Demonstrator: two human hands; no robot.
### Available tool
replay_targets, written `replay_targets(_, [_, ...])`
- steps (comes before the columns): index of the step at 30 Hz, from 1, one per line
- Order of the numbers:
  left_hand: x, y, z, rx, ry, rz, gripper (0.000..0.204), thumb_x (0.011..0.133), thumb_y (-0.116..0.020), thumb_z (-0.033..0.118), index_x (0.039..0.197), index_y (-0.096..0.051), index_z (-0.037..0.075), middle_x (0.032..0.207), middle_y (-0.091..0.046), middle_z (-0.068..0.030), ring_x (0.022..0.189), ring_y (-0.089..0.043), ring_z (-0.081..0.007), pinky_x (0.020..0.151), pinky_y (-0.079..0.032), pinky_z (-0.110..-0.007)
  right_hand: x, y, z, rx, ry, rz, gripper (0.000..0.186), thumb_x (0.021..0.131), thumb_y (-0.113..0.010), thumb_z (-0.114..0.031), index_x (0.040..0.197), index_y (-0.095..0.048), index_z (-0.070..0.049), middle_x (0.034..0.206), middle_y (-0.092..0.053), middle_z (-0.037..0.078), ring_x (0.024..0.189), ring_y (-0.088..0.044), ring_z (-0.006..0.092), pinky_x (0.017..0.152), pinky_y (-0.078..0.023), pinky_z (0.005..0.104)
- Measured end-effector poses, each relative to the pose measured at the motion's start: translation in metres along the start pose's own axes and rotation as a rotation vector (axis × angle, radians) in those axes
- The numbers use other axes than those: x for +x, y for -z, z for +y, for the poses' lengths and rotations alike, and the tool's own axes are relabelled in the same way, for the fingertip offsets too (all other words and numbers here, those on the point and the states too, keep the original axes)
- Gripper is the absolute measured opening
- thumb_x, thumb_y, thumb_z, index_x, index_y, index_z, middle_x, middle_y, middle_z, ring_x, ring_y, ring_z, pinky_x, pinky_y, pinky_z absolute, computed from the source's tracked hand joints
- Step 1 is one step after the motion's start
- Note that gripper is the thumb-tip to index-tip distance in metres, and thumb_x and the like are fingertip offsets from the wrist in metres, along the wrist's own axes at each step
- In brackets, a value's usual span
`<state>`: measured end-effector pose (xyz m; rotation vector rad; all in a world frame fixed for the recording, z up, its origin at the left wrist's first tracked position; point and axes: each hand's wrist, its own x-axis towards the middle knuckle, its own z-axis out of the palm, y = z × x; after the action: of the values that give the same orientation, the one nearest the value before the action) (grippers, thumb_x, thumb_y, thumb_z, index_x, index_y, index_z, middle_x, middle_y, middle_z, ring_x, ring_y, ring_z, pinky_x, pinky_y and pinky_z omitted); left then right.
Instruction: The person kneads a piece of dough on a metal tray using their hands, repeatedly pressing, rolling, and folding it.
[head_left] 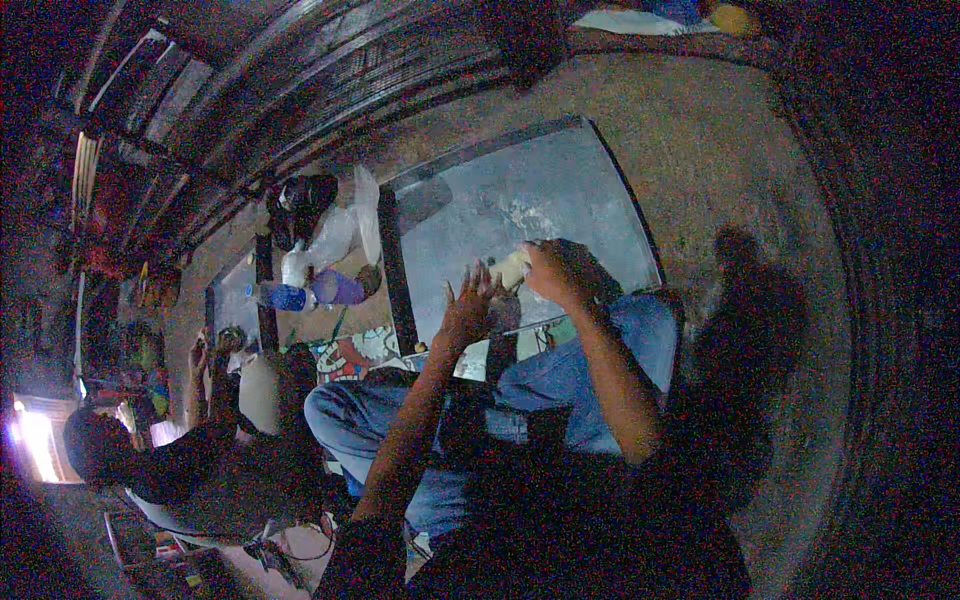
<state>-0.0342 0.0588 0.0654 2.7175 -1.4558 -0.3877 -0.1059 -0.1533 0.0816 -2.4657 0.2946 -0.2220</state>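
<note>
A pale, dough-like piece [512,268] is over a grey-blue board [470,205] with dark edges. My right hand [556,274] reaches it from the right, with its fingers closed round one end. My left hand [472,308] is at its other side, fingers spread and pointing away from me. The fingertips come close to the piece, and I cannot tell whether they press on it. White powder [525,215] is smeared over the board beyond my hands. The dim, grainy picture hides the exact kind of the piece.
Left of the board stand a blue-and-clear container [282,296], a purple cup [338,288], clear plastic bags [335,235] and a black bag [303,205]. Another person [200,460] sits at the left by a second board [235,290]. My jeans-covered legs [350,420] border the board's near side.
</note>
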Motion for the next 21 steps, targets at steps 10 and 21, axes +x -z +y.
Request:
replay_targets(10, [-0.017,-0.003,-0.001,-0.063,0.027,0.031,0.076,0.090,-0.063,0.029,0.156,-0.026,0.023,0.159,-0.026,-0.0212,0.147,-0.026,-0.0395,0.112,-0.025,-0.065,-0.011,0.033,-0.028,-0.092,-0.089,-0.090,0.039,0.080,-0.065,-0.011,0.119,-0.067,-0.010,0.108,-0.071,0.016,0.100,-0.067,0.0370,0.088,-0.052,0.0452])
replay_targets(21, [-0.054,0.016,-0.036,-0.547,0.168,0.058,0.056,0.086,-0.066,0.026,0.139,-0.053,0.014,0.142,-0.053,-0.0163,0.127,-0.053,-0.0385,0.104,-0.046,-0.042,-0.016,0.025,-0.032,-0.140,0.056,-0.188,0.039,0.082,-0.059,-0.007,0.121,-0.064,-0.002,0.115,-0.068,0.020,0.108,-0.064,0.0359,0.094,-0.050,0.0448])
